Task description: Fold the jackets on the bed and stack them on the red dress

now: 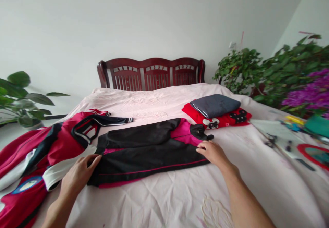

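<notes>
A pair of black trousers [144, 149] with pink piping lies spread across the bed, legs toward the left and the pink-lined waist toward the right. At the cuff end, my left hand [81, 169] has its thumb and fingertips closed on the cloth of the near leg. My right hand [211, 152] pinches the near edge by the waist. Close to my left hand is a white sleeve of the red, white and navy jacket [65, 142], which lies loosely on the left side.
A folded grey garment [216, 105] rests on folded red clothing [223, 120] behind the trousers. Small items and a red-rimmed round object [315, 155] lie at the right. Potted plants [239, 70] flank the bed; a wooden headboard [154, 73] stands behind the pale bedspread [144, 207].
</notes>
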The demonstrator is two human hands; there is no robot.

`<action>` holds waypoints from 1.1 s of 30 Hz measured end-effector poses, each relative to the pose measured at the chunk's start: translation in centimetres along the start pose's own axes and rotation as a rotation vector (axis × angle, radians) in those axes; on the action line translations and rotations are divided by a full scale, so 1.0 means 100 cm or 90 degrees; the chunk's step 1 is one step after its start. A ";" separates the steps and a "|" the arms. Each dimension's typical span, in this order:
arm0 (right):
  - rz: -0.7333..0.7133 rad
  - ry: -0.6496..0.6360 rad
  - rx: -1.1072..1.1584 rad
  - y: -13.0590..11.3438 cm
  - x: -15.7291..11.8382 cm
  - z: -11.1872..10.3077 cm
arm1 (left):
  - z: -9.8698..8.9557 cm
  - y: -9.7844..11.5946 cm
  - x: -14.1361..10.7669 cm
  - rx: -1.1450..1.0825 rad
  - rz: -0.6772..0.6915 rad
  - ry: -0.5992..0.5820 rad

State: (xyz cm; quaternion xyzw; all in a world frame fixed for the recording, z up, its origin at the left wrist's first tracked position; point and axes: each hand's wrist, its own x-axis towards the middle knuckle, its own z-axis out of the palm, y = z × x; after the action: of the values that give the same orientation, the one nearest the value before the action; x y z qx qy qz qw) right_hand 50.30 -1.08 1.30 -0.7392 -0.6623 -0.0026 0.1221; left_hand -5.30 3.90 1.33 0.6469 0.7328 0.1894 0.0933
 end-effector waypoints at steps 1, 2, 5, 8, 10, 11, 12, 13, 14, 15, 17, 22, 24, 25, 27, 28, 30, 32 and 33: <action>-0.014 0.012 -0.011 0.001 0.000 0.001 | 0.001 0.001 0.000 0.001 0.005 0.004; -0.027 0.028 -0.018 0.001 0.001 0.001 | 0.002 0.002 -0.001 0.001 0.010 0.008; -0.009 0.059 -0.021 0.000 0.005 0.002 | 0.005 0.005 -0.003 -0.007 0.013 0.037; 0.070 0.019 -0.015 -0.004 0.009 0.001 | 0.007 0.006 -0.004 -0.017 -0.009 0.074; 0.104 -0.013 -0.021 -0.006 0.012 0.000 | 0.007 0.007 -0.004 -0.024 -0.032 0.084; 0.107 -0.017 -0.032 -0.007 0.012 0.000 | 0.008 0.007 -0.004 -0.028 -0.045 0.082; 0.106 -0.009 -0.045 -0.007 0.013 0.000 | 0.008 0.007 -0.004 -0.031 -0.058 0.077; 0.101 0.006 -0.058 -0.007 0.014 0.001 | 0.008 0.007 -0.004 -0.032 -0.069 0.072; 0.096 0.022 -0.068 -0.006 0.014 0.001 | 0.009 0.007 -0.003 -0.030 -0.078 0.066; 0.096 0.033 -0.075 -0.005 0.015 0.002 | 0.009 0.007 -0.003 -0.024 -0.086 0.059; 0.107 0.039 -0.076 -0.004 0.016 0.005 | 0.010 0.007 -0.002 -0.004 -0.096 0.041; 0.139 0.061 -0.070 -0.003 0.016 0.014 | 0.006 0.009 -0.004 0.040 -0.102 -0.002; 0.137 0.088 -0.079 -0.002 0.015 0.017 | 0.003 0.011 -0.007 0.056 -0.090 -0.006; 0.123 0.108 -0.086 -0.002 0.014 0.018 | 0.001 0.013 -0.010 0.066 -0.077 0.010; 0.075 0.158 -0.104 -0.001 0.012 0.019 | -0.002 0.019 -0.015 0.097 -0.029 0.092; 0.048 0.186 -0.113 -0.002 0.011 0.020 | -0.003 0.024 -0.018 0.109 0.010 0.152; 0.006 0.234 -0.123 -0.005 0.008 0.020 | -0.003 0.035 -0.025 0.096 0.116 0.259; -0.021 0.276 -0.116 -0.010 0.006 0.021 | 0.001 0.048 -0.032 0.034 0.243 0.284; -0.036 0.292 -0.104 -0.014 0.005 0.021 | 0.006 0.054 -0.035 0.001 0.306 0.263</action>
State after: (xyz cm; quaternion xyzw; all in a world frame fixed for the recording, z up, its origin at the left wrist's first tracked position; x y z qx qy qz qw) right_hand 48.64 -0.05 -0.39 -0.7078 -0.6355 -0.2270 0.2089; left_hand 0.36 1.08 2.61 0.7493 0.5626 0.3329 -0.1058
